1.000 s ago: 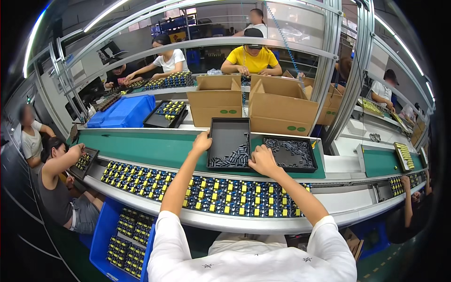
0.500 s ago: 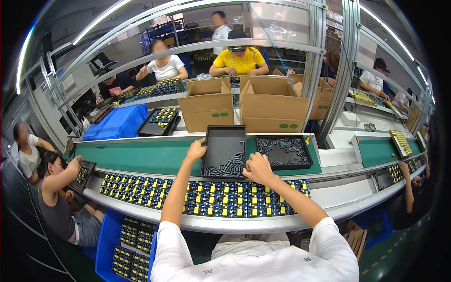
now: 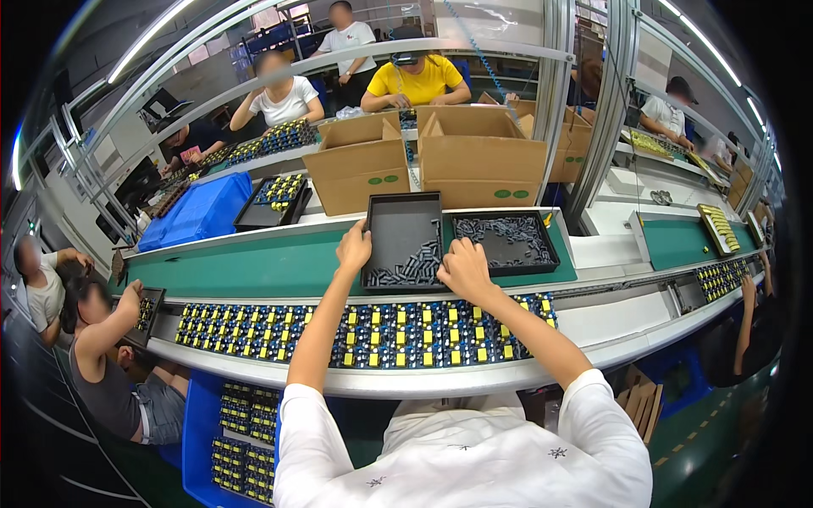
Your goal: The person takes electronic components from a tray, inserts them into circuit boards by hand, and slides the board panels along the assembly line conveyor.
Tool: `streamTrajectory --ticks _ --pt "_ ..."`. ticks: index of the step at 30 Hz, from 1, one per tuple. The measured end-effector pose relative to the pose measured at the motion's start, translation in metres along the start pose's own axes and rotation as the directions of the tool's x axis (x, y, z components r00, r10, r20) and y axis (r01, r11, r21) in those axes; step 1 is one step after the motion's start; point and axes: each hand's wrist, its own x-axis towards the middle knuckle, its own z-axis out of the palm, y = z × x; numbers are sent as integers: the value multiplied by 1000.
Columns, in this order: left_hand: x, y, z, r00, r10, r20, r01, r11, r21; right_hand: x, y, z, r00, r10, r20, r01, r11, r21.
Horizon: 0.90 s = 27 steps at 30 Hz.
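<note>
A shallow black tray (image 3: 398, 220) stands on the green belt in front of me, with many small dark cylindrical parts (image 3: 413, 269) heaped toward its near right corner. My left hand (image 3: 354, 247) is closed on its left rim. On the near right side, my right hand (image 3: 466, 269) has its fingers curled at the tray's right wall; what its fingertips touch is partly hidden. A second black tray (image 3: 518, 270), holding more of these loose parts, lies just right of that hand.
Rows of circuit boards (image 3: 373, 339) with yellow blocks line the ledge nearest me. Cardboard boxes (image 3: 483, 173) stand behind the belt (image 3: 254, 271). A blue bin (image 3: 196, 449) of boards sits low left. Metal posts rise beyond, and several people work around.
The whole view has shifted, so the scene sits higher in the picture. Both my hands stay at the tray's sides. A standing person in the background has changed position.
</note>
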Motion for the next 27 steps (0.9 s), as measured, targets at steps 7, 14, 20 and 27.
streamTrajectory --ticks 7,14,20,27 --pt "-7 15 1 996 -61 -58 66 994 92 4 6 9 999 24 -41 -25 999 -22" --pt "-2 13 7 995 -45 -86 50 997 58 8 15 12 993 89 71 -86 995 -48" --pt "6 -25 8 986 129 -107 -148 969 -196 21 0 4 991 30 129 -15 993 -114" --pt "-22 30 -14 854 519 17 -488 791 369 67 8 20 967 -202 158 237 940 -245"
